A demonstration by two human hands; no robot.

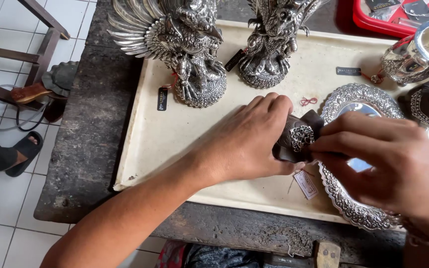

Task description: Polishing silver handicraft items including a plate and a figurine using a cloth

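Left hand (254, 141): closed around a dark brown piece with a silver filigree fitting (299, 136), held above the pale tray (165, 134).
Right hand (388, 159): fingertips pinched on the fitting.
Beneath: an ornate silver dish (343, 198) and a paper tag (306, 184) are seen.
Behind: two silver bird statues (194, 49) are set.

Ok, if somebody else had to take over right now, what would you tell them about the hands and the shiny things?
Left hand: wrapped around a small dark object with a silver ornament, holding it above the cream board.
Right hand: fingertips pinching at the ornament from the other side.
A small paper tag hangs below the object.
Nearby: ornate silver tray under the right hand, two silver bird statues at the back, silver cup on the right.
Done: the object is lifted and gripped.
Left: whatever the fingers are doing to the ornament is unfinished.
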